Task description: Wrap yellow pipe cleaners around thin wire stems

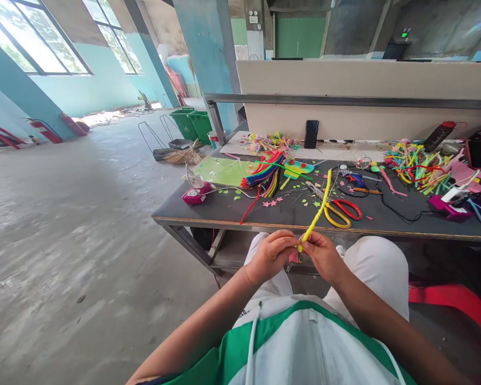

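A yellow pipe cleaner (319,209) rises from between my hands, tilted to the right, its upper end over the table. My right hand (322,255) is closed on its lower part. My left hand (275,252) pinches at the bottom end, with the fingertips close to those of the right. Just below the fingers a pink piece (294,256) shows, partly covered. Scissors with red and yellow handles (337,215) lie on the table beyond my right hand.
On the dark table (208,208) lie a bundle of coloured pipe cleaners (266,170), a blue glue gun (358,178) and small foam stars (278,200). A phone (311,134) stands at the back. A heap of pipe cleaner pieces (420,166) lies to the right.
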`<action>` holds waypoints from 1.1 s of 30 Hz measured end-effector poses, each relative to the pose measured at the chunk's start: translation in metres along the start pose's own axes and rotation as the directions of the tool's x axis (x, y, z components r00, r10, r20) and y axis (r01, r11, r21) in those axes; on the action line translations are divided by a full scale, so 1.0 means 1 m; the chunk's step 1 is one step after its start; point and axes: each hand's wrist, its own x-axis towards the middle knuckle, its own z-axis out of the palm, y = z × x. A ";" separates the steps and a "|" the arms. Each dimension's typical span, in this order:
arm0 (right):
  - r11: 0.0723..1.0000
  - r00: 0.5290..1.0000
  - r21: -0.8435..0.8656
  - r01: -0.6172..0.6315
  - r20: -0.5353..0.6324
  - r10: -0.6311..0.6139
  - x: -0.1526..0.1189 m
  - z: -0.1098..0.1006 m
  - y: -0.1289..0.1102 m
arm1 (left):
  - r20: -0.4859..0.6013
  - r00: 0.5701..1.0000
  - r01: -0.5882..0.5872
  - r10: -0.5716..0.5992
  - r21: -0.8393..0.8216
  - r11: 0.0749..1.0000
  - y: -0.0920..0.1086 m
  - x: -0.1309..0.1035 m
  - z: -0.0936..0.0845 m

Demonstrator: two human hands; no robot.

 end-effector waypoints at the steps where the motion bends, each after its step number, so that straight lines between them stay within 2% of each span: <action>1: 1.000 1.000 -0.001 -0.006 0.020 0.006 0.000 -0.001 0.001 | 0.026 1.000 -0.004 0.004 0.000 1.000 0.002 0.002 -0.002; 3: 1.000 0.999 -0.026 -0.014 0.050 0.015 0.001 -0.004 0.002 | 0.114 0.993 0.017 -0.017 -0.002 1.000 0.008 0.006 -0.008; 6: 0.995 0.997 -0.092 -0.026 0.074 0.033 0.003 -0.008 0.005 | 0.188 0.969 0.165 -0.161 -0.004 0.986 0.012 0.012 -0.012; 9: 0.988 0.994 -0.156 -0.004 0.106 0.021 0.003 -0.009 0.003 | 0.161 0.938 0.315 -0.306 -0.032 0.948 0.010 0.010 -0.007; 12: 0.955 0.990 -0.287 0.080 0.136 -0.043 0.003 -0.007 -0.007 | 0.119 0.916 0.391 -0.383 -0.056 0.919 0.005 0.005 0.003; 16: 0.796 0.963 -0.542 0.268 0.153 -0.220 0.006 -0.002 -0.026 | 0.052 0.919 0.392 -0.390 -0.058 0.918 0.001 0.004 0.011; 18: 0.747 0.952 -0.591 0.304 0.161 -0.260 0.006 0.000 -0.033 | 0.026 0.925 0.381 -0.380 -0.073 0.922 0.001 0.005 0.014; 20: 0.802 0.966 -0.538 0.259 0.152 -0.210 0.004 0.003 -0.036 | 0.015 0.913 0.404 -0.407 -0.166 0.900 0.003 0.006 0.017; 22: 0.907 0.985 -0.394 0.148 0.144 -0.099 0.001 0.006 -0.034 | 0.011 0.897 0.425 -0.442 -0.299 0.854 0.006 0.006 0.019; 24: 0.972 0.986 -0.224 0.069 0.164 -0.032 -0.004 0.008 -0.030 | 0.002 0.893 0.412 -0.450 -0.403 0.817 0.009 0.006 0.020; 26: 0.992 0.986 -0.116 0.058 0.160 -0.039 -0.008 0.010 -0.027 | -0.022 0.892 0.393 -0.451 -0.455 0.799 0.012 0.005 0.022; 29: 0.998 0.993 -0.051 0.044 0.111 -0.038 -0.012 0.011 -0.022 | -0.037 0.875 0.397 -0.483 -0.517 0.759 0.017 0.004 0.024; 33: 0.992 0.994 0.100 -0.082 0.081 0.074 -0.014 0.009 -0.018 | -0.018 0.871 0.416 -0.490 -0.503 0.758 0.017 0.004 0.025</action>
